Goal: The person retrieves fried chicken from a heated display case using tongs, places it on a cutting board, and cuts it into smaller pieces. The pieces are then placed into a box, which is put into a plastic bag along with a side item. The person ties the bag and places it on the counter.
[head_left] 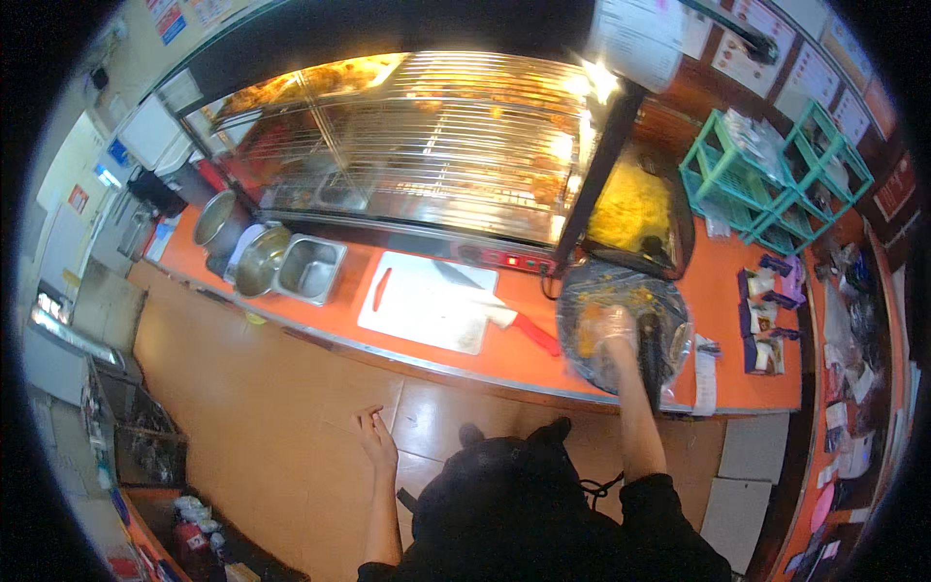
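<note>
My right hand (614, 328), in a clear plastic glove, reaches down into a round bowl lined with dark plastic (582, 281). Orange-yellow food (587, 335) lies in that bowl beside the hand. The fingers are blurred, so whether they grip anything is unclear. A long dark object (652, 344) leans in the bowl just right of the hand. My left hand (375, 436) hangs over the floor in front of the counter, its fingers loosely apart and holding nothing. Left of the bowl, a red-handled knife (531, 333) rests partly on a white cutting board (417, 315).
A lit glass food warmer (436, 145) stands behind the board. Metal containers (310, 269) sit at the counter's left. Behind the bowl is a tray of yellow food (628, 213). Green baskets (742, 179) and small boxes (766, 320) occupy the right end.
</note>
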`<action>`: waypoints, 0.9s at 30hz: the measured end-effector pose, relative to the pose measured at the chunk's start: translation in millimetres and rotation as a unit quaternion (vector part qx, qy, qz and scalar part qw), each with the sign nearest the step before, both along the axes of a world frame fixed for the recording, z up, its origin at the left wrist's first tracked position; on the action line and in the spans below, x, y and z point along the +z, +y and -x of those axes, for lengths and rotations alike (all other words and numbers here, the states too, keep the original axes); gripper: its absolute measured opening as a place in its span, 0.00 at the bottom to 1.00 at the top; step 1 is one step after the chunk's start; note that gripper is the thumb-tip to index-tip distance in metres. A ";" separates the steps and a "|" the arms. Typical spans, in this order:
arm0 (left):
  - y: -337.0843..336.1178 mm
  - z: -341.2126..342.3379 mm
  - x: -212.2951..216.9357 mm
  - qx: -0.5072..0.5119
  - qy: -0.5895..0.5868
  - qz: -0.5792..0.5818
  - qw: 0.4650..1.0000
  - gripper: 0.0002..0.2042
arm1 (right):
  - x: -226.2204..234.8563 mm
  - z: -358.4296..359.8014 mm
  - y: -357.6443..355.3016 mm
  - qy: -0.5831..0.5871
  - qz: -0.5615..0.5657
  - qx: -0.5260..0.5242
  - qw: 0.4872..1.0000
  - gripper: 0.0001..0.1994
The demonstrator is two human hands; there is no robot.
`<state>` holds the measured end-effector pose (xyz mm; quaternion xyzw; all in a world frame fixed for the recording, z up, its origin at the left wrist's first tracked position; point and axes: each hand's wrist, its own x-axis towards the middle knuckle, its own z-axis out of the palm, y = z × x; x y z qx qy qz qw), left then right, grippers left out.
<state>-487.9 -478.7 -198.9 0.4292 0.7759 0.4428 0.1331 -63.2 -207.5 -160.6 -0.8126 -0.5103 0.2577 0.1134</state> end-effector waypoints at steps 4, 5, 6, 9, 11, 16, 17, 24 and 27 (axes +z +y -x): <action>-15.0 32.6 -3.3 0.051 0.018 -0.039 0.998 0.10 | 68.2 48.9 4.0 -0.058 -0.057 0.126 0.989 0.17; -16.8 35.9 -2.8 0.067 0.017 -0.032 0.997 0.10 | 64.6 64.0 6.2 0.124 -0.106 0.118 0.980 0.17; -18.5 36.9 -2.8 0.080 0.011 -0.027 0.996 0.10 | 54.1 87.6 8.4 0.302 -0.149 0.106 0.936 0.16; -23.4 34.4 -7.7 0.105 -0.002 -0.006 0.995 0.09 | 37.9 188.5 62.6 -0.043 0.072 0.373 0.924 0.20; -34.1 32.2 -7.8 0.122 0.005 0.019 0.992 0.08 | 44.9 258.0 52.5 0.036 0.092 0.380 0.920 0.20; -34.6 35.0 -2.6 0.098 -0.020 0.013 0.995 0.07 | 6.4 326.6 73.7 -0.021 0.005 0.487 0.873 0.17; -29.8 36.7 -4.5 0.092 -0.030 0.013 0.995 0.07 | -15.0 325.2 79.9 -0.058 -0.062 0.500 0.862 0.17; 5.5 58.0 -12.0 0.084 -0.014 0.017 0.996 0.06 | 0.2 187.4 24.3 -0.153 0.012 0.276 0.949 0.15; 44.1 63.1 -11.3 0.042 -0.022 0.014 0.999 0.06 | -54.0 148.6 9.1 -0.181 0.045 0.253 0.949 0.13</action>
